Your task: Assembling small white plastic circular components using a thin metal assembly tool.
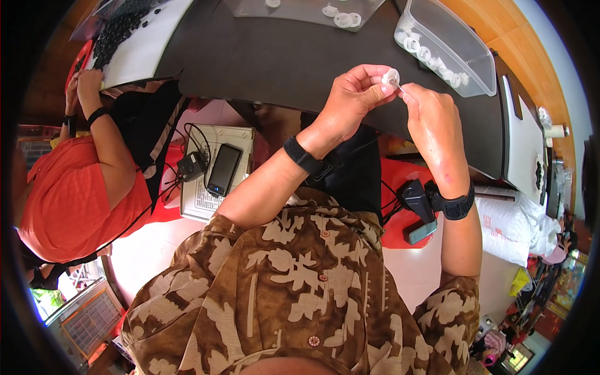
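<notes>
Over the near edge of the dark table (275, 59), my left hand (353, 100) pinches a small white round plastic part (391, 75) between thumb and fingertips. Close against it, my right hand (434, 115) is closed on a thin metal piece (396, 84), whose tip meets the white part; the rest is hidden in my fingers, so its kind is unclear. Beyond my right hand stands a clear plastic box (459, 44) holding several similar white parts (424, 53). Another clear tray (300, 9) at the far edge holds more of them.
At left, a co-worker in an orange shirt (81, 187) sits by a white surface (140, 47) with many small black pieces (115, 37). A white box (200, 203) below the table carries a black handheld device (224, 169). A red stool (395, 232) and white sacks (509, 231) are at right.
</notes>
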### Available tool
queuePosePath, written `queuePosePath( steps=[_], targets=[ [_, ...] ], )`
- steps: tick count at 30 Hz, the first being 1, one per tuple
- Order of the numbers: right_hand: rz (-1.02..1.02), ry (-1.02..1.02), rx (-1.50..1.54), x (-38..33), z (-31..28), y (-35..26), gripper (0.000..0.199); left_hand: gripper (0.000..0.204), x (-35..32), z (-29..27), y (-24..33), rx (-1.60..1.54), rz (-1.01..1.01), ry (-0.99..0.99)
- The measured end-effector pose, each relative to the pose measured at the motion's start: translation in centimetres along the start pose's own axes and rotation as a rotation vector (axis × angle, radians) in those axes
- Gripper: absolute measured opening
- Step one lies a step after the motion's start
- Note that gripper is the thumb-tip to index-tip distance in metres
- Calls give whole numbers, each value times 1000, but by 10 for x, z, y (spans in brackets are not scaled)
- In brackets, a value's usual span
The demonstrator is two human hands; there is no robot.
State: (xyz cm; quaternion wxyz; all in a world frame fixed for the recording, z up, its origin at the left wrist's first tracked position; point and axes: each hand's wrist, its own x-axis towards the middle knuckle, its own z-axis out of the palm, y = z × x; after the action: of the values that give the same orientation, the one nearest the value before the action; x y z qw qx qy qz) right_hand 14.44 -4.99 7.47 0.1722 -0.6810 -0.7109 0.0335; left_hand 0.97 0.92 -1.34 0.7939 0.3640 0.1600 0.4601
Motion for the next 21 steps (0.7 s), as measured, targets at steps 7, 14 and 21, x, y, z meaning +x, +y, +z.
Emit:
queuePosePath(
  steps=[7, 14, 21],
  targets=[
    [-5, 25, -8, 0, 4, 2, 14, 27, 1, 0, -4, 41, 39, 13],
    [-29, 23, -8, 4, 3, 3, 15, 27, 3, 0, -4, 56, 49, 21],
    [-5, -17, -77, 6, -4, 1, 17, 29, 4, -1, -3, 48, 25, 7]
  ],
)
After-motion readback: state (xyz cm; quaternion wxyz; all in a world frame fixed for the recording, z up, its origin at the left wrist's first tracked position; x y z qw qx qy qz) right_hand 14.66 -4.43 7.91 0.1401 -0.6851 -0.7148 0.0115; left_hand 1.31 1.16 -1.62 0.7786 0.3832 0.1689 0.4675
